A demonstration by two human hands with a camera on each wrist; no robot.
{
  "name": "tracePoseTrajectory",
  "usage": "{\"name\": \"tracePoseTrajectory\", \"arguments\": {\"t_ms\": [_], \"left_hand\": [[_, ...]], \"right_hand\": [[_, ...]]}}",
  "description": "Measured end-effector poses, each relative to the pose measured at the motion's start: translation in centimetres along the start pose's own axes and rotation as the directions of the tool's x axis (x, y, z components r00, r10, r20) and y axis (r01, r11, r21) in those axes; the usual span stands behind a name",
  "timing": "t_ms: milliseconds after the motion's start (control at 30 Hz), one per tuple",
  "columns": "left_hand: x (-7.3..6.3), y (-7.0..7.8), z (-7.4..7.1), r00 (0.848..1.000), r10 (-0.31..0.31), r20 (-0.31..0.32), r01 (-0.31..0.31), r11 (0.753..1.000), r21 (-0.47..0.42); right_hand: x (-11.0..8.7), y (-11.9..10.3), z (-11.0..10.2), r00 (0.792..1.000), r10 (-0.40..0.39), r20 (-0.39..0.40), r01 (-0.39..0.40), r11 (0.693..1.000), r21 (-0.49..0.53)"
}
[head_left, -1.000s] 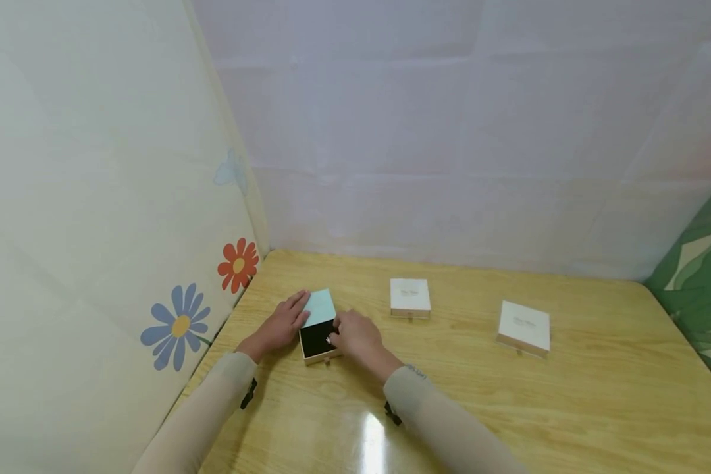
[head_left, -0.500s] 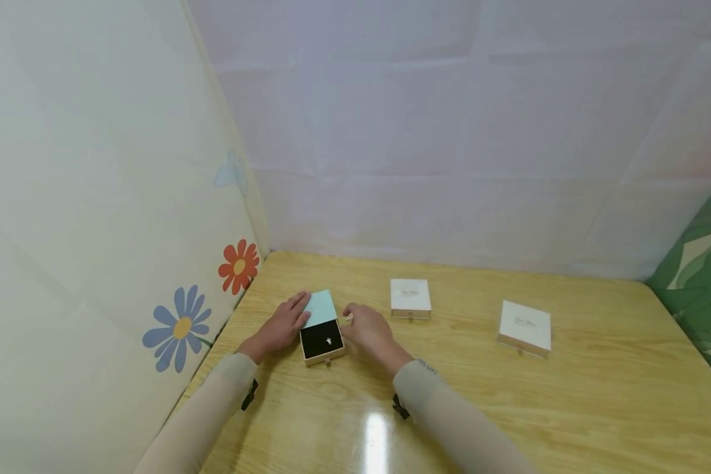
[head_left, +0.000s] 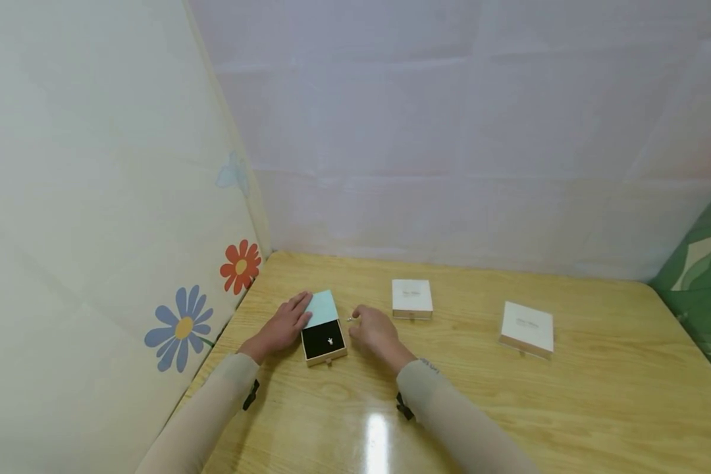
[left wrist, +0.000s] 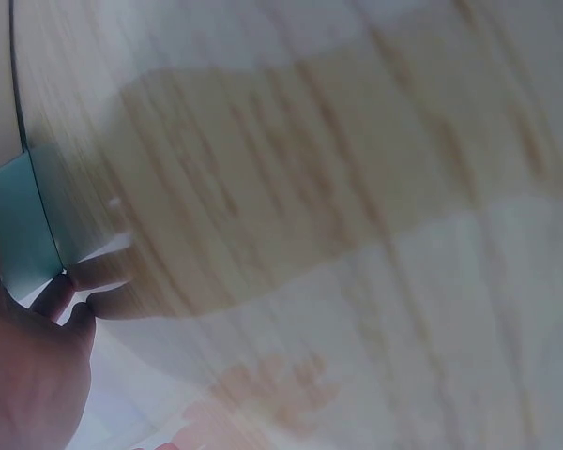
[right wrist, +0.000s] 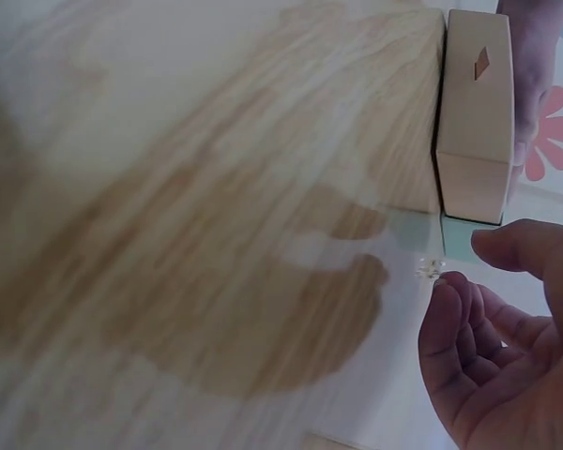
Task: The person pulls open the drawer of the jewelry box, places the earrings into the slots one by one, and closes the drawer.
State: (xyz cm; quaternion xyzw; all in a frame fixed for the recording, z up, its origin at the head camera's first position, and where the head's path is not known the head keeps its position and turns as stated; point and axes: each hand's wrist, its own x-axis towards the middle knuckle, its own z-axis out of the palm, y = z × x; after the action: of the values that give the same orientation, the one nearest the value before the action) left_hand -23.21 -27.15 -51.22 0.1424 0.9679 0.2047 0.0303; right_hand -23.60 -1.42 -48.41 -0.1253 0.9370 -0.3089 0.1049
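Note:
A small drawer box stands at the left of the table, its light blue sleeve (head_left: 321,308) at the back and its black-lined drawer (head_left: 316,345) pulled out toward me. A tiny silvery piece of jewellery (head_left: 330,341) lies on the black lining. My left hand (head_left: 281,327) rests its fingers on the sleeve's left edge. To the right of the box is my right hand (head_left: 376,332), thumb apart from its bent fingers. A second small sparkling piece of jewellery (right wrist: 432,269) is right at those fingertips, low over the tabletop.
Two white lidded boxes sit farther right: one near the back middle (head_left: 411,298), the other at the right (head_left: 526,328). A flowered cloth wall (head_left: 180,326) borders the table's left side, and a pale cloth (head_left: 450,217) hangs behind it.
My right hand has drawn back from the drawer to the table on its right, carrying a small piece of jewellery, and its thumb has come away. The left hand stays on the sleeve.

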Motion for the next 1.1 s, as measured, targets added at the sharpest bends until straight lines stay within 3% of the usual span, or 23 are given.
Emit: {"name": "tracePoseTrajectory", "arguments": {"t_ms": [233, 467, 1100], "left_hand": [[0.2, -0.1, 0.1, 1.0, -0.015, 0.013, 0.015, 1.0, 0.016], [0.2, -0.2, 0.2, 1.0, 0.011, -0.005, -0.011, 1.0, 0.017], [0.2, -0.3, 0.2, 1.0, -0.003, 0.01, 0.003, 1.0, 0.017]], "right_hand": [[0.3, 0.6, 0.3, 1.0, 0.018, 0.013, -0.019, 0.998, 0.061], [1.3, 1.3, 0.7, 0.998, 0.04, 0.041, -0.046, 0.988, 0.147], [2.1, 0.5, 1.2, 0.995, 0.088, -0.037, -0.084, 0.991, 0.102]]}}
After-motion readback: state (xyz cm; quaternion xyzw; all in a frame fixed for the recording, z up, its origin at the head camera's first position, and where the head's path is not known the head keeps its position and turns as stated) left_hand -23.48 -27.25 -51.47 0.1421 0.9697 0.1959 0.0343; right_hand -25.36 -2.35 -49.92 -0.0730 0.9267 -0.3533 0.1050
